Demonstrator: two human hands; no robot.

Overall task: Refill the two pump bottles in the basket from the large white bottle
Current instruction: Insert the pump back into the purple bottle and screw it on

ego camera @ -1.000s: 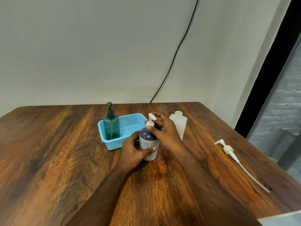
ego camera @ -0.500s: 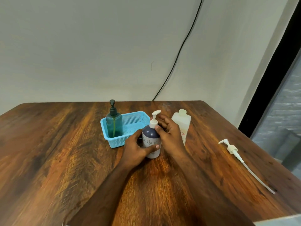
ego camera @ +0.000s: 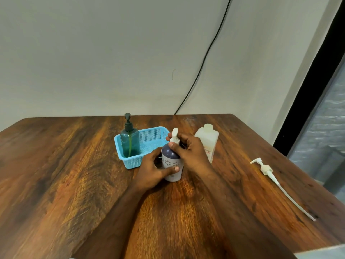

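Fingers of the right hand [ego camera: 190, 152] pinch the white pump collar atop the upright purple-and-white patterned pump bottle [ego camera: 171, 166]. Left hand [ego camera: 153, 170] grips its body from nine o'clock, axis vertical.

Left hand [ego camera: 152, 170], right hand [ego camera: 190, 153]: bare forearms, no sleeves, short trimmed nails.

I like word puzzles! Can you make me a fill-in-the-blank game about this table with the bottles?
1. The green pump bottle stands inside the blue ____.
2. The left hand holds the body of the purple bottle, and the right hand grips its white ____.
3. The large white bottle stands with no cap, to the ____ of the purple bottle.
4. A loose white pump with a long tube lies flat on the wooden ____.

Missing words: basket; pump; right; table
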